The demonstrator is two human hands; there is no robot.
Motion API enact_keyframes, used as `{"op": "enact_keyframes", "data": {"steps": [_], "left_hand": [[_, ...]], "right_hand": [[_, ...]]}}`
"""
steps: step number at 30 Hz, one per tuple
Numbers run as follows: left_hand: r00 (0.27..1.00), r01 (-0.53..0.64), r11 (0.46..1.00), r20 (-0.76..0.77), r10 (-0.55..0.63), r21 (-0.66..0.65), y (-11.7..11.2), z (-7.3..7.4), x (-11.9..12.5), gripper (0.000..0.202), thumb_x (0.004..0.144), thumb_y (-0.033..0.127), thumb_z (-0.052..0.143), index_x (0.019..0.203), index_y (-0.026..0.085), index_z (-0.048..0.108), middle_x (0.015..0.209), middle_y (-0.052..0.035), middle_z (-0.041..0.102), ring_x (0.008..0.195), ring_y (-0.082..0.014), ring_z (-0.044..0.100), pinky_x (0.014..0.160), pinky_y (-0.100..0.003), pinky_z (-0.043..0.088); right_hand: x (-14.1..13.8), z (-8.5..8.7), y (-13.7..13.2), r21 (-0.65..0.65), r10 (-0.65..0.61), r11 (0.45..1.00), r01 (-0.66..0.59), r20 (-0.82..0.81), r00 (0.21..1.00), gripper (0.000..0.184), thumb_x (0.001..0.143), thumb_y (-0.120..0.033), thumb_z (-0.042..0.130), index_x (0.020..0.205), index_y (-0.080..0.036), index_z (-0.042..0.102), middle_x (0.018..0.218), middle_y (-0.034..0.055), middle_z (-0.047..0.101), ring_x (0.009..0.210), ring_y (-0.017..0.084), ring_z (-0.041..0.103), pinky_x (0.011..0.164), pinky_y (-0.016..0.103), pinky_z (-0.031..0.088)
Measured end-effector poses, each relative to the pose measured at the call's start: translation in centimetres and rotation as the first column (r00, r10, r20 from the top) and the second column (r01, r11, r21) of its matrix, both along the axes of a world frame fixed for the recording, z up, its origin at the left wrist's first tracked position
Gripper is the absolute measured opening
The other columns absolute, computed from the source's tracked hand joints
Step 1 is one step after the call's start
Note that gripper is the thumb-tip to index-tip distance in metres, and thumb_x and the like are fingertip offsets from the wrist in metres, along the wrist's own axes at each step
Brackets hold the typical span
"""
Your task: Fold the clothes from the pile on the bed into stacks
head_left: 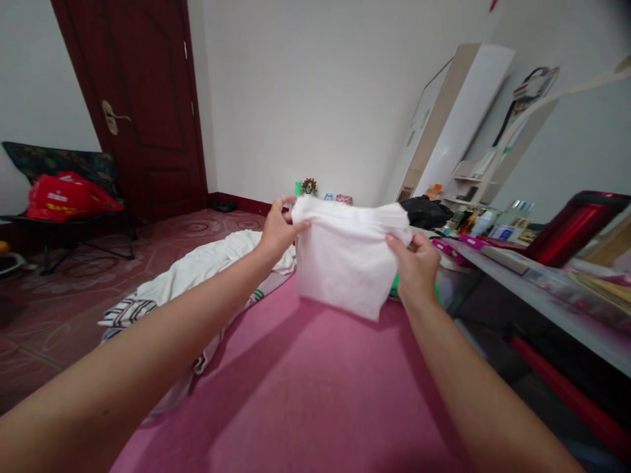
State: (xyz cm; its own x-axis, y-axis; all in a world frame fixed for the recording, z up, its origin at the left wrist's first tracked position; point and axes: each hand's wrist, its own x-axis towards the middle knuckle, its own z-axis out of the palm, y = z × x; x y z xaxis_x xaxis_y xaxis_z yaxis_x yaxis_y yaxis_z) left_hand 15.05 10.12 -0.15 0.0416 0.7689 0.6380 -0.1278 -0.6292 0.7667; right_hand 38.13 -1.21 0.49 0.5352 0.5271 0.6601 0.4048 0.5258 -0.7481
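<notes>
A folded white cloth [345, 263], perhaps a garment, hangs between my two hands above a pink-covered surface [305, 381]. My left hand [282, 230] pinches its upper left corner, thumb in front. At the upper right corner, my right hand [417, 263] grips it the same way. The lower edge of the cloth hangs at or just above the pink cover; I cannot tell whether it touches. To the left lies a heap of white clothes [197, 269], some with dark stripes. Something green [396, 287] shows partly behind my right hand.
On the right, a desk [522, 289] holds bottles [486, 222] and a red cylinder-shaped item [576, 226]. A black bag [426, 211] sits farther back. At the left, a folding chair [59, 161] carries a red plastic bag [69, 197], near a dark red door [138, 98].
</notes>
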Motion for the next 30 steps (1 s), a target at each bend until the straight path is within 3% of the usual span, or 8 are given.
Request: {"op": "enact_keyframes", "data": {"steps": [4, 8, 10, 13, 17, 21, 26, 30], "left_hand": [[0.992, 0.085, 0.976, -0.109, -0.064, 0.202, -1.9, 2.4, -0.5, 0.064, 0.067, 0.015, 0.071, 0.126, 0.017, 0.045, 0.096, -0.0038, 0.065, 0.083, -0.0170, 0.062, 0.079, -0.031, 0.049], [0.861, 0.094, 0.987, -0.508, -0.014, 0.132, -5.6, -5.1, -2.4, 0.033, 0.070, 0.008, 0.058, 0.102, 0.016, 0.063, 0.098, -0.0044, 0.067, 0.090, -0.0187, 0.060, 0.084, -0.029, 0.046], [0.628, 0.258, 0.966, -0.759, -0.173, -0.006, -7.4, -9.7, -3.7, 0.032, 0.067, 0.003, 0.052, 0.090, 0.018, 0.068, 0.086, -0.0021, 0.069, 0.081, -0.0174, 0.061, 0.077, -0.026, 0.046], [0.390, 0.362, 0.927, -0.888, -0.243, -0.095, -9.4, -13.4, -5.0, 0.037, 0.061, -0.002, 0.048, 0.081, 0.019, 0.070, 0.084, -0.0021, 0.070, 0.082, -0.0176, 0.062, 0.075, -0.024, 0.045], [0.330, 0.210, 0.969, -0.923, -0.195, -0.130, -10.4, -12.0, -4.3, 0.032, 0.066, 0.005, 0.051, 0.085, 0.021, 0.071, 0.081, -0.0020, 0.070, 0.074, -0.0179, 0.063, 0.068, -0.025, 0.046], [0.472, 0.147, 0.989, -0.880, -0.050, 0.023, -10.9, -10.7, -1.2, 0.034, 0.079, 0.027, 0.057, 0.112, 0.020, 0.064, 0.107, -0.0081, 0.067, 0.096, -0.0232, 0.062, 0.085, -0.032, 0.047], [0.406, 0.283, 0.958, -0.911, -0.076, 0.046, -12.5, -14.5, 1.7, 0.061, 0.083, 0.052, 0.054, 0.136, 0.022, 0.046, 0.146, -0.0135, 0.038, 0.133, -0.0316, 0.036, 0.108, -0.047, 0.030], [0.329, 0.293, 0.955, -0.943, -0.050, 0.052, -14.0, -16.4, 1.6, 0.068, 0.082, 0.054, 0.054, 0.143, 0.030, 0.035, 0.154, -0.0086, 0.022, 0.140, -0.0363, 0.018, 0.110, -0.060, 0.018]], "right_hand": [[1.2, 0.4, -1.8, 0.039, -0.107, 0.994, 0.101, 0.251, 0.962, 0.028, 0.074, -0.034, 0.066, 0.095, -0.017, 0.066, 0.092, 0.0047, 0.067, 0.080, 0.017, 0.059, 0.074, 0.030, 0.046], [3.1, -8.6, -5.0, -0.264, 0.081, 0.964, 0.038, 0.427, 0.900, 0.023, 0.069, -0.024, 0.059, 0.088, -0.018, 0.070, 0.098, 0.0078, 0.069, 0.093, 0.024, 0.060, 0.085, 0.036, 0.046], [4.1, -13.5, -7.2, -0.536, 0.315, 0.843, -0.043, 0.428, 0.847, 0.023, 0.063, -0.017, 0.053, 0.078, -0.021, 0.071, 0.092, 0.0060, 0.071, 0.088, 0.024, 0.063, 0.084, 0.037, 0.047], [5.0, -17.4, -10.1, -0.609, 0.314, 0.793, -0.016, 0.386, 0.867, 0.027, 0.061, -0.015, 0.041, 0.064, -0.023, 0.067, 0.091, 0.0052, 0.071, 0.089, 0.023, 0.064, 0.084, 0.038, 0.047], [4.8, -16.3, -11.1, -0.515, 0.176, 0.854, 0.072, 0.416, 0.892, 0.023, 0.065, -0.016, 0.040, 0.064, -0.023, 0.062, 0.083, 0.0048, 0.069, 0.085, 0.022, 0.063, 0.082, 0.036, 0.047], [3.0, -14.6, -9.3, -0.446, 0.141, 0.892, 0.080, 0.442, 0.886, 0.022, 0.075, -0.018, 0.043, 0.080, -0.021, 0.065, 0.090, 0.0068, 0.068, 0.090, 0.022, 0.062, 0.084, 0.035, 0.047], [0.2, -15.6, -7.0, -0.458, 0.262, 0.888, 0.039, 0.576, 0.774, 0.036, 0.086, -0.027, 0.044, 0.117, -0.019, 0.061, 0.126, 0.0108, 0.059, 0.117, 0.023, 0.053, 0.101, 0.040, 0.040], [-0.8, -17.5, -7.0, -0.619, 0.438, 0.776, 0.124, 0.669, 0.600, 0.053, 0.090, -0.043, 0.044, 0.140, -0.026, 0.041, 0.149, 0.0079, 0.035, 0.137, 0.025, 0.030, 0.110, 0.050, 0.028]]}}
